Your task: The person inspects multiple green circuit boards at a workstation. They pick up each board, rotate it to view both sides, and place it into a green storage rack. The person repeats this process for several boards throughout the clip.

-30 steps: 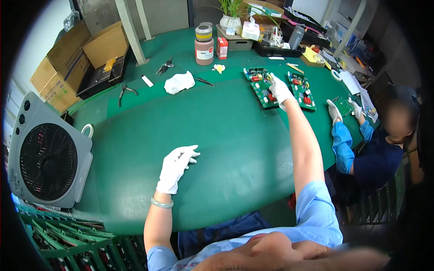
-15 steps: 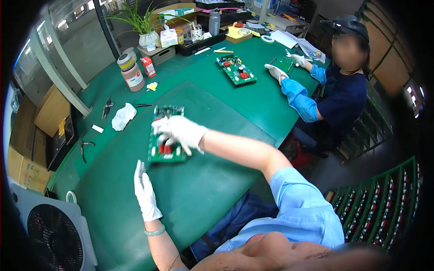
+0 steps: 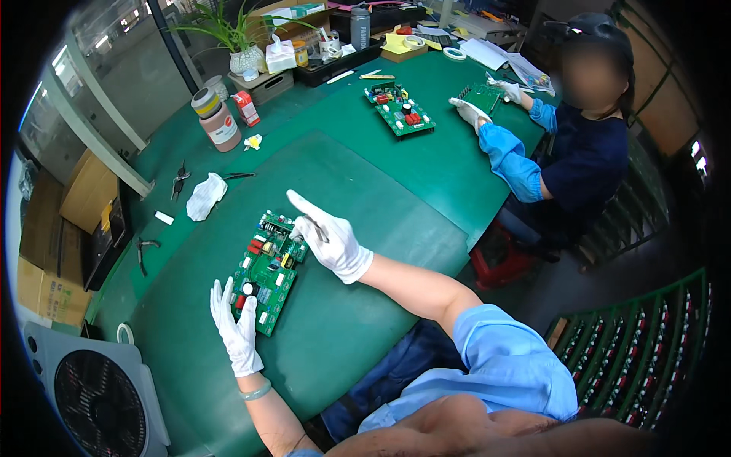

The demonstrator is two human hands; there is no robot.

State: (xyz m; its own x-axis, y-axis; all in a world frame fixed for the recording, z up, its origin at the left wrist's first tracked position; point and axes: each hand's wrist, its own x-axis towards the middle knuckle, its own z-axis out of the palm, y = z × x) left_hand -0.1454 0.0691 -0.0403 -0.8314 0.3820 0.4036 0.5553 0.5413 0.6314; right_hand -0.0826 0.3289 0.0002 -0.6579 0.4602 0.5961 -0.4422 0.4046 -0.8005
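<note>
A green circuit board (image 3: 266, 276) with red, white and black parts lies at a slant between my two white-gloved hands. My left hand (image 3: 236, 329) holds its lower left edge, thumb over the board near a round white-topped part and fingers along the outside. At the upper right edge, my right hand (image 3: 333, 242) grips the board with thumb and lower fingers, its forefinger stretched out away from it. A thin grey strip shows against the right palm; I cannot make out what it is. Whether the board touches the mat is unclear.
Beyond the board lie a crumpled white cloth (image 3: 205, 196), pliers (image 3: 145, 255) and cutters (image 3: 180, 180). A pink bottle (image 3: 219, 126) stands farther back. Another circuit board (image 3: 401, 112) sits near a co-worker (image 3: 586, 129) at the right, who handles a green board. A fan (image 3: 99, 400) stands at left.
The board has come nearer and turned to a slant. My left hand has moved onto its edge, and my right hand has gone from above the board to its upper right edge.
</note>
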